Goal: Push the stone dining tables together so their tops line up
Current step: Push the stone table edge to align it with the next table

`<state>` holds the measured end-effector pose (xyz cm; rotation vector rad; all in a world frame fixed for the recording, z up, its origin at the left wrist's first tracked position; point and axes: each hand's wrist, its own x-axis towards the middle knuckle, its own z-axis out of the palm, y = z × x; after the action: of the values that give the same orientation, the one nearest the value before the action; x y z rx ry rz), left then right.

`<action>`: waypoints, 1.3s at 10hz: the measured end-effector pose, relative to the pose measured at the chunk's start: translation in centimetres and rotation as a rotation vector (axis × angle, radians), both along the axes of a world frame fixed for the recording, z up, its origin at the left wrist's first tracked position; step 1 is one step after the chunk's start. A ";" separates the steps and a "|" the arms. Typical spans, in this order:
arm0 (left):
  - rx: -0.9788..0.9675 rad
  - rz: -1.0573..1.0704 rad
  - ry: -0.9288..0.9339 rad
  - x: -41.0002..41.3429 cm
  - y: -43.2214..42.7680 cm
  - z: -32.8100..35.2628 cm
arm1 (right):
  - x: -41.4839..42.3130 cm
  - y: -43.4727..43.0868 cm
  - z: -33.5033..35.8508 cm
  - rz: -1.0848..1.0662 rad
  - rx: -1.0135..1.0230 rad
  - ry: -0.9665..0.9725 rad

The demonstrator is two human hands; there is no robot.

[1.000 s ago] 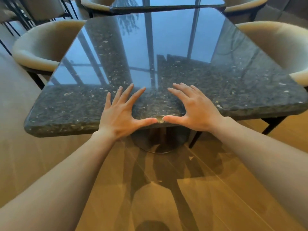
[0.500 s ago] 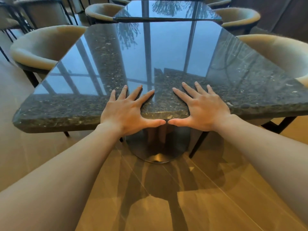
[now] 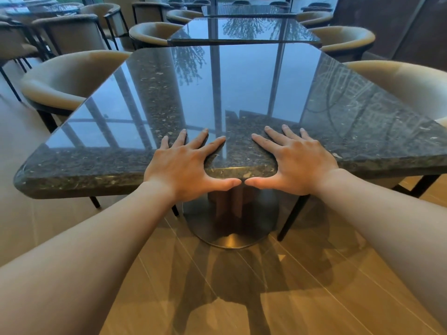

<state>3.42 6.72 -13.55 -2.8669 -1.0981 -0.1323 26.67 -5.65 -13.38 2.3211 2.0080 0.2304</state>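
Note:
A dark speckled stone dining table [image 3: 135, 122] stands right in front of me on a round metal pedestal. My left hand [image 3: 180, 165] lies on its near edge with the fingers spread flat on the top and the thumb along the rim. My right hand [image 3: 296, 162] mirrors it, and the two thumb tips almost touch. Beyond the far edge stands a second stone table [image 3: 244, 30], narrower in view. A thin dark gap shows between the two tops.
Beige tub chairs flank the near table on the left [image 3: 70, 76] and the right [image 3: 401, 85]. More chairs [image 3: 152, 32] line the far table, and other tables stand at the back left. Tan floor tiles [image 3: 302, 298] lie under me.
The view has tilted up, so the far table and more chairs show. My hands keep the same hold on the near edge, thumbs now closer together. The near table sits nearer the far one.

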 end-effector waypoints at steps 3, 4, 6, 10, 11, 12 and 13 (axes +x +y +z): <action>-0.007 0.000 -0.008 -0.1 0.0 0.1 | -0.2 0.1 0.3 -0.002 -0.005 0.016; -0.019 -0.002 -0.002 0.0 0.0 0.2 | -0.1 0.0 0.2 -0.004 -0.004 0.017; -0.039 -0.004 0.005 -0.1 0.1 0.2 | -0.3 0.1 0.1 -0.009 -0.005 -0.001; -0.030 -0.027 -0.001 -0.7 1.4 0.1 | -1.0 1.0 0.0 -0.030 0.006 -0.004; -0.024 -0.028 -0.014 -1.0 2.1 -0.1 | -1.4 1.6 -0.1 -0.033 0.010 0.004; -0.007 -0.037 -0.026 -1.2 2.9 -0.2 | -1.6 2.2 -0.2 -0.032 0.017 0.004; -0.005 -0.044 -0.035 -1.3 3.5 -0.1 | -1.8 2.7 -0.2 -0.036 0.015 0.002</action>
<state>2.13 10.18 -13.67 -2.9047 -1.0427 -0.1837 24.91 -2.97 -13.56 2.3648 1.9707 0.2423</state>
